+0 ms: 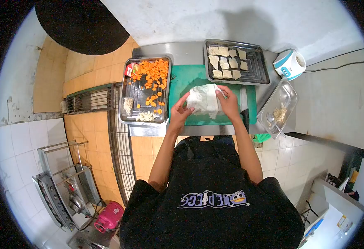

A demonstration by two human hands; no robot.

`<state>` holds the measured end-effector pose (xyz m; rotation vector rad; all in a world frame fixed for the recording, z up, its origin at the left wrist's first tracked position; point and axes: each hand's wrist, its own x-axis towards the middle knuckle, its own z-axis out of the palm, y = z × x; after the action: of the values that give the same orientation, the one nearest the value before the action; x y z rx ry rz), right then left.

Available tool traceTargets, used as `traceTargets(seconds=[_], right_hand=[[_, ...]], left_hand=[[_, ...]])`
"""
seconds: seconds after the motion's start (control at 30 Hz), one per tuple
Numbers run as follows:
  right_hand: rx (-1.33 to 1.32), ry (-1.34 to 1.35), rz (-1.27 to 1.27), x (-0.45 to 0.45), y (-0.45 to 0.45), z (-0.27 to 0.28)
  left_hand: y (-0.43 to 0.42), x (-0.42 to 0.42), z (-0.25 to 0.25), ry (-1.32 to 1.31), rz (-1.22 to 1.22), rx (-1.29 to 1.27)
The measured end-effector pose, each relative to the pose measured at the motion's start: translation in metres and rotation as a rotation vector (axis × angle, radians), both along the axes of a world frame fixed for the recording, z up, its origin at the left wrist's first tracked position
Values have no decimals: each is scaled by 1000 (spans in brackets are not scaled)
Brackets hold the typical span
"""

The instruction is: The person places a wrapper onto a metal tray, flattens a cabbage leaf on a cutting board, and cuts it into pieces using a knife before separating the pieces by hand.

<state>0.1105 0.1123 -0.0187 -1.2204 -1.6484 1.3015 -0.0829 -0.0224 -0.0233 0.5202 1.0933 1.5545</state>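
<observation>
A white sheet, paper towel or thin cloth (203, 99), is held up over the green cutting board (227, 120). My left hand (179, 111) grips its left edge between thumb and fingers. My right hand (229, 103) pinches its upper right side, fingers behind it. Whether something lies wrapped inside, I cannot tell. A knife (244, 99) with a black handle rests on the board, just right of my right hand.
Left, a dark tray (123, 93) holds carrot slices (155, 70), pale chopped pieces and a red packet (131, 69). Behind, another tray (258, 70) bears pale square pieces (224, 63). Right are a clear container (287, 93) with chopped bits and a white-and-teal appliance (289, 65).
</observation>
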Motion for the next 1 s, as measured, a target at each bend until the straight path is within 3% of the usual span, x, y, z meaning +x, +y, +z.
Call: traceTargets(seconds=[0.07,0.13,0.23,0.43,0.77,1.0], right_hand=[[-51,-113,10,2,3,-1],[-101,-224,23,7,1,-15],[19,-288,-28,8,-10,-25],[-60,-457,-13,16,-26,-17],[39,-396,-81,16,-24,-13],[244,-457,-69,17,-21,-26]], left_hand=[[-1,1,-10,13,13,54],[-3,-1,-28,158,-53,-214],[-5,1,-28,191,-58,-232],[-5,-2,-32,257,-78,-282],[-16,10,-22,173,-16,-184],[-21,21,-22,137,-39,-210]])
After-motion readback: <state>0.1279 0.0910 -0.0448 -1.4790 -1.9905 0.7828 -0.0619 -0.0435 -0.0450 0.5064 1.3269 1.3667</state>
